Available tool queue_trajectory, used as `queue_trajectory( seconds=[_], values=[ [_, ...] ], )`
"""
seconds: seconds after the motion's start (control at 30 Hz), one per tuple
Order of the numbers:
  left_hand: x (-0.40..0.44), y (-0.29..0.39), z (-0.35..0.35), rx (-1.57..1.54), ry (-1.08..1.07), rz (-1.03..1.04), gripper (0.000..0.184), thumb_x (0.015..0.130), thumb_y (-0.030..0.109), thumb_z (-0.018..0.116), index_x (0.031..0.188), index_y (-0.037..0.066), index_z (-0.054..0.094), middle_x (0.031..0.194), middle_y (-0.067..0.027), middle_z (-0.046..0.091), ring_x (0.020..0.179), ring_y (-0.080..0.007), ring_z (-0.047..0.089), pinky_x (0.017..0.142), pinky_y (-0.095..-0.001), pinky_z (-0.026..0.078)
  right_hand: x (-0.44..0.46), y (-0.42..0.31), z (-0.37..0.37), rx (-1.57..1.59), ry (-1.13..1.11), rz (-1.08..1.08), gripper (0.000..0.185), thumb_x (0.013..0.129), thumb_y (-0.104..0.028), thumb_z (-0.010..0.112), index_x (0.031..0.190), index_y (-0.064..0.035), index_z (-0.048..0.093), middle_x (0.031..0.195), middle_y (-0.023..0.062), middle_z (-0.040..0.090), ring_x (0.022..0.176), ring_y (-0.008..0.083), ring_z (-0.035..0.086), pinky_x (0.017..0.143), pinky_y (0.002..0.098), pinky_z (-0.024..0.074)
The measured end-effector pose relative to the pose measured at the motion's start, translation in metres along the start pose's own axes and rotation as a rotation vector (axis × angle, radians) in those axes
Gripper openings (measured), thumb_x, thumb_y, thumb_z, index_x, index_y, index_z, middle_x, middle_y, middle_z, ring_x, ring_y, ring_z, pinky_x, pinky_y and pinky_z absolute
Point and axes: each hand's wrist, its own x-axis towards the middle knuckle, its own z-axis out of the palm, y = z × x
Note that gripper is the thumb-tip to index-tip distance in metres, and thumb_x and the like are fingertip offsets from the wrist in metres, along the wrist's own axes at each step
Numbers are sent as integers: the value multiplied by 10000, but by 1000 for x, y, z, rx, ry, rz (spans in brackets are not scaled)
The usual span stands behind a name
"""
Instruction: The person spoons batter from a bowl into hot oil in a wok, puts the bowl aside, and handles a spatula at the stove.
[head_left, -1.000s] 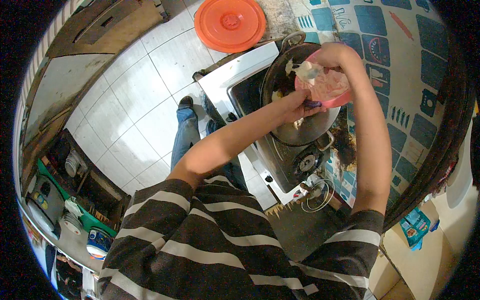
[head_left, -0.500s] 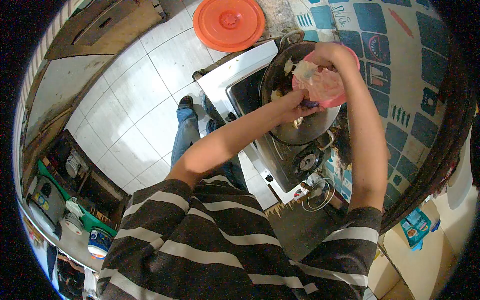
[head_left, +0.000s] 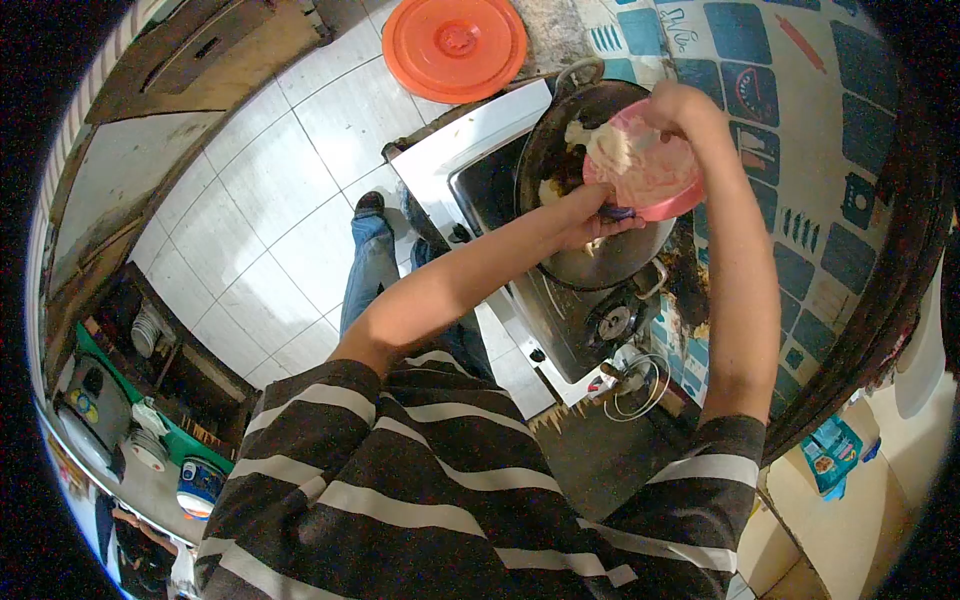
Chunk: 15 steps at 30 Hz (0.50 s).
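Our left hand (head_left: 597,216) grips the near rim of the pink bowl (head_left: 672,207), which sits tilted over the wide pan (head_left: 618,262). Our right hand (head_left: 686,108) curls at the bowl's far side; we cannot tell what its fingers pinch. The pan rests on the white-edged stove (head_left: 480,133), between pale floor tiles (head_left: 262,182) and a blue-patterned surface (head_left: 790,270). Near the stove's far corner lies an orange lid (head_left: 456,60).

Orange lid (head_left: 456,48) left of stove, above tiles (head_left: 290,170).
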Motion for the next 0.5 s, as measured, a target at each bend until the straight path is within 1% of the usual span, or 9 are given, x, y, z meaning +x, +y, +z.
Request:
queue_trajectory(
  seconds=[0.07, 0.13, 0.2, 0.33, 0.43, 0.5],
  values=[
    [1, -1, 1, 5, -13, 8, 281, 901, 89, 339, 1122, -52, 440, 992, -202, 576, 865, -306, 644, 765, -329, 591, 15, 8, 25, -16, 146, -50, 260, 750, -221, 596, 856, -6, 696, 819, 167, 680, 695, 265, 660, 611, 388, 512],
    [1, 0, 0, -5, -13, 2, 272, 901, 93, 340, 1108, -49, 445, 983, -197, 578, 861, -305, 645, 765, -332, 590, 21, 5, 30, -14, 191, -88, 244, 770, -179, 559, 824, 15, 697, 765, 172, 681, 646, 261, 660, 568, 380, 511],
    [4, -3, -2, 11, -29, 42, 271, 902, 96, 338, 1106, -49, 443, 974, -196, 579, 862, -309, 644, 767, -337, 589, 24, 2, 27, 4, 135, -107, 255, 770, -188, 551, 834, 9, 700, 776, 173, 683, 686, 268, 670, 597, 381, 518],
    [11, -6, -9, 34, -56, 69, 270, 903, 99, 338, 1109, -45, 438, 962, -190, 582, 865, -310, 642, 773, -346, 586, 6, -15, 7, -20, 67, -130, 258, 757, -208, 570, 803, 9, 701, 742, 167, 676, 639, 265, 655, 569, 379, 508],
    [19, -6, -18, -6, -156, 78, 277, 903, 103, 341, 1117, -50, 426, 959, -192, 581, 867, -308, 641, 773, -347, 586, -5, -17, -2, 5, 60, -121, 253, 740, -214, 593, 772, 13, 701, 714, 159, 668, 599, 259, 639, 539, 369, 498],
    [13, -3, -14, 15, -80, 54, 279, 900, 105, 342, 1115, -54, 421, 962, -197, 581, 867, -304, 641, 770, -344, 586, -14, -19, -7, 42, 55, -101, 243, 731, -205, 603, 753, 17, 700, 696, 155, 663, 582, 254, 630, 528, 363, 492]
  ],
)
